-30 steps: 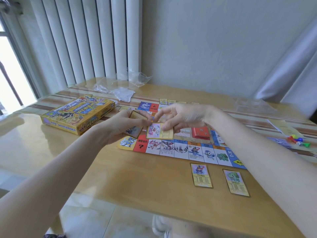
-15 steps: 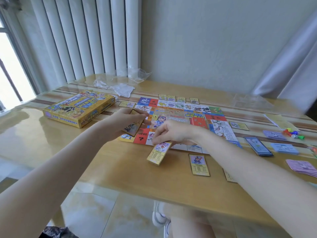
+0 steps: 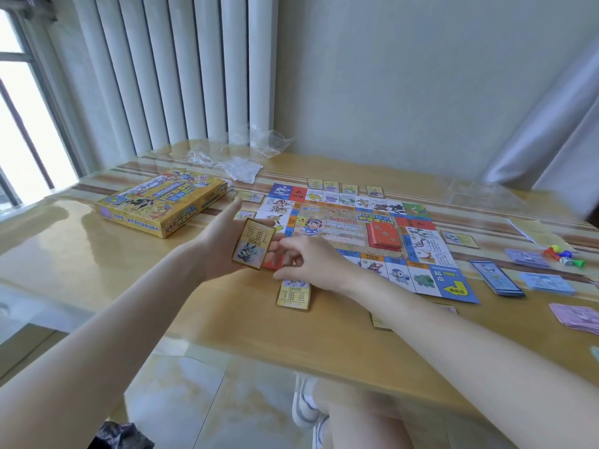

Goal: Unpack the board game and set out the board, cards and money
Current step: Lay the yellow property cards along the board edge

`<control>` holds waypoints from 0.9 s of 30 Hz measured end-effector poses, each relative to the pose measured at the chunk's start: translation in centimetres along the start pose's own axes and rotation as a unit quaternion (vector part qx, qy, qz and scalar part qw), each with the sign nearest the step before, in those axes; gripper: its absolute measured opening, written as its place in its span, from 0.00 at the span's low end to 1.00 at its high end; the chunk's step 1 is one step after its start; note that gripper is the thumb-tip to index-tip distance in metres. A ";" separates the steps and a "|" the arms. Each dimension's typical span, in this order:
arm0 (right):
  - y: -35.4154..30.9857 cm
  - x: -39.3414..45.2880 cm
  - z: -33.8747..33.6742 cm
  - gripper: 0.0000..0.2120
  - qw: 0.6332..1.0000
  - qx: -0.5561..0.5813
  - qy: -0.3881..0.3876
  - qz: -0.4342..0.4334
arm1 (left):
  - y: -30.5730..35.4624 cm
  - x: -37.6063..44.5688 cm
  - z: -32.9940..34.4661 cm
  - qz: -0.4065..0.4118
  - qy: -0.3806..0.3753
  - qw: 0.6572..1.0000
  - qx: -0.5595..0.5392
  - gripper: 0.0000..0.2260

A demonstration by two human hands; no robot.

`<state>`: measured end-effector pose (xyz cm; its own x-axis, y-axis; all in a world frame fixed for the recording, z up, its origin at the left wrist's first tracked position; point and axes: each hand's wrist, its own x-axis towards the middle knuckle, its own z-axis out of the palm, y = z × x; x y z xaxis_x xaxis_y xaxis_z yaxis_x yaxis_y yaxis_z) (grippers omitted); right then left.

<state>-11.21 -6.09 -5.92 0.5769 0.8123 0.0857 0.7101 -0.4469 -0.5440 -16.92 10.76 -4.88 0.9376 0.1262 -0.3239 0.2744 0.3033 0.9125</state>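
The colourful game board (image 3: 353, 231) lies flat on the wooden table (image 3: 162, 286), with a red card deck (image 3: 384, 236) on its middle. My left hand (image 3: 223, 244) holds a small stack of yellow property cards (image 3: 253, 244) upright at the board's near-left corner. Just in front of the board's near edge lies one yellow card (image 3: 293, 294), and my right hand (image 3: 308, 260) rests its fingertips on that card's top end. More yellow cards (image 3: 345, 187) line the board's far edge. Purple and blue money piles (image 3: 547, 283) sit at the right.
The yellow game box (image 3: 162, 204) lies at the left. Crumpled clear plastic wrap (image 3: 240, 163) sits at the back by the blinds. A dark blue card deck (image 3: 496, 278), coloured pawns (image 3: 564, 254) and a paper sheet (image 3: 534, 231) are at the right. Another yellow card (image 3: 381, 320) peeks from under my right forearm.
My right hand took a yellow card from the stack in my left hand, carried it down and laid it on the table before the board's near edge.
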 end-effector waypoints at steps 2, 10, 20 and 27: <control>0.5 0.0 0.4 0.11 1.000 -0.003 0.018 -0.009 | -0.1 0.0 0.1 -0.021 -0.009 0.998 -0.059 0.27; 0.2 0.8 -1.0 0.07 0.995 0.077 0.068 -0.002 | 0.5 -0.3 0.1 -0.003 0.029 0.999 -0.044 0.28; -3.2 5.9 -2.1 0.06 0.968 0.238 0.060 0.048 | 3.0 -0.6 -0.9 -0.001 -0.024 0.999 0.035 0.24; -1.9 7.4 -1.7 0.10 0.966 0.238 0.075 0.061 | 2.1 -0.7 -4.1 0.001 0.039 0.996 0.083 0.09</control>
<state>-7.62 0.15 -2.82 0.7222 0.6847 0.0979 0.3875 -0.2832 -0.8773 -17.85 15.18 -3.75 0.9206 0.2019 -0.3342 0.3099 0.1429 0.9400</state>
